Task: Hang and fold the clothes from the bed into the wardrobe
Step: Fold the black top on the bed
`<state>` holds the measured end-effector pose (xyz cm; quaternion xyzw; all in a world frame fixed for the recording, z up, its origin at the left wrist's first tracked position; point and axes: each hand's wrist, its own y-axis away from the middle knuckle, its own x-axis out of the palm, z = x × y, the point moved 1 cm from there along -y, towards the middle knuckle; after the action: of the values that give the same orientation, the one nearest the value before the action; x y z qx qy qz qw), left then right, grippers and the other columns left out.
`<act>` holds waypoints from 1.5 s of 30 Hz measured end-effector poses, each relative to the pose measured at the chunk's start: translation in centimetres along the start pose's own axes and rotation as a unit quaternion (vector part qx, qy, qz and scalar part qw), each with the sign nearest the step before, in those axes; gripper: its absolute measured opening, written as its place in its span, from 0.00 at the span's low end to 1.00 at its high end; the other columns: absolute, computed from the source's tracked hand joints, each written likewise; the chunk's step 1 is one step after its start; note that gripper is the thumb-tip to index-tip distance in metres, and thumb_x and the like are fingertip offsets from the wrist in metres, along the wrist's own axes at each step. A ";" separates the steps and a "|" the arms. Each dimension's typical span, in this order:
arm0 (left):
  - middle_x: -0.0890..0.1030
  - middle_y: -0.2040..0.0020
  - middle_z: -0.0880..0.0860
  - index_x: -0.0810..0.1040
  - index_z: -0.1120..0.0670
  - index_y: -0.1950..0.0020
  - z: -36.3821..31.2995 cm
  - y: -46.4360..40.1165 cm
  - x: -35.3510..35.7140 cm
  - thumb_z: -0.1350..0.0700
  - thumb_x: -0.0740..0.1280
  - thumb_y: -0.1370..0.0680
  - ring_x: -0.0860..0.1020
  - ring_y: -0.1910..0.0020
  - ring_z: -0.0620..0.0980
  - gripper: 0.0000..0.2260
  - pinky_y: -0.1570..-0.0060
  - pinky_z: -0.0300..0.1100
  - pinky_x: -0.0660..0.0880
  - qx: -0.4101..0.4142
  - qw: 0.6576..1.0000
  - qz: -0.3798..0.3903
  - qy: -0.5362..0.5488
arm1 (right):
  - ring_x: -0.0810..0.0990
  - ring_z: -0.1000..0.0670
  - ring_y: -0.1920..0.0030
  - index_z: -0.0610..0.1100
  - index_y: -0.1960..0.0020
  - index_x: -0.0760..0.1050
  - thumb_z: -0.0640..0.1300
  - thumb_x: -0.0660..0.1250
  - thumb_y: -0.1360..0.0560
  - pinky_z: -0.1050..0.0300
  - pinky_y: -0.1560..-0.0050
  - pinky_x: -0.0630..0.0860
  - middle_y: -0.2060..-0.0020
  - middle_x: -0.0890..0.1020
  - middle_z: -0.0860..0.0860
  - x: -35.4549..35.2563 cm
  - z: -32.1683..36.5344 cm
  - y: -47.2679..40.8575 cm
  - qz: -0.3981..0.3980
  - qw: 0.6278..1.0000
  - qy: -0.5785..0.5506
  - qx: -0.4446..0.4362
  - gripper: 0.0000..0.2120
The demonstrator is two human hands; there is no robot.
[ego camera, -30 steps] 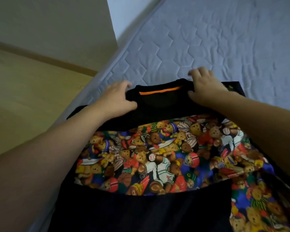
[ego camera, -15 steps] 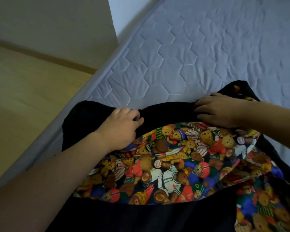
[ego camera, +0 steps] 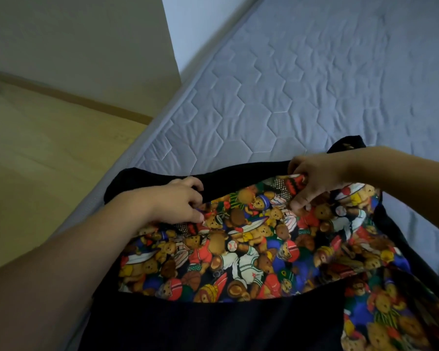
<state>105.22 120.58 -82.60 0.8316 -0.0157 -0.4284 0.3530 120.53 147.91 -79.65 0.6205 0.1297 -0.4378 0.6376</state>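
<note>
A black garment with a bright teddy-bear print panel [ego camera: 238, 249] lies on the near corner of the bed. Its upper black edge is folded over toward me. My left hand [ego camera: 180, 203] grips that folded edge on the left, fingers curled into the fabric. My right hand [ego camera: 312, 181] pinches the same edge on the right, thumb under and fingers over. The lower black part of the garment [ego camera: 213, 325] fills the bottom of the view. No wardrobe is in sight.
The quilted grey mattress [ego camera: 314, 92] stretches away to the upper right. Wooden floor [ego camera: 36, 153] lies to the left, below a beige wall with a skirting board [ego camera: 81, 100]. The mattress edge runs diagonally just left of the garment.
The collar with its orange strip has been folded down toward me and is now hidden. Both hands have drawn closer to me and taken hold of the folded edge.
</note>
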 end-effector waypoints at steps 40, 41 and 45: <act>0.77 0.47 0.64 0.74 0.58 0.48 7.3 1.7 -1.4 0.48 0.59 0.21 0.72 0.43 0.63 0.13 0.43 0.57 0.65 -0.199 0.835 -0.489 -0.152 | 0.40 0.38 0.24 0.63 0.25 0.37 0.77 0.39 0.29 0.25 0.34 0.33 0.22 0.43 0.49 11.7 1.0 -3.3 -0.450 0.864 0.014 0.227 0.37; 0.74 0.43 0.63 0.72 0.58 0.44 5.8 1.1 -1.3 0.48 0.60 0.22 0.70 0.41 0.63 0.14 0.41 0.59 0.63 -0.213 0.820 -0.519 -0.114 | 0.40 0.38 0.24 0.65 0.25 0.37 0.77 0.39 0.29 0.24 0.35 0.35 0.22 0.43 0.50 11.5 0.3 -3.1 -0.439 0.868 0.016 0.231 0.37; 0.68 0.29 0.56 0.67 0.49 0.29 -1.0 -0.7 3.8 0.37 0.51 0.21 0.65 0.29 0.60 0.25 0.32 0.68 0.50 -0.086 0.854 -0.482 -0.177 | 0.38 0.37 0.24 0.66 0.26 0.35 0.77 0.38 0.30 0.20 0.37 0.39 0.22 0.41 0.53 11.3 -0.5 -3.6 -0.403 0.889 0.015 0.215 0.36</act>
<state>108.15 120.44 -85.35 0.6115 0.3616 -0.6846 0.1633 124.73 144.48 -90.15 0.6436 0.2810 -0.6648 0.2547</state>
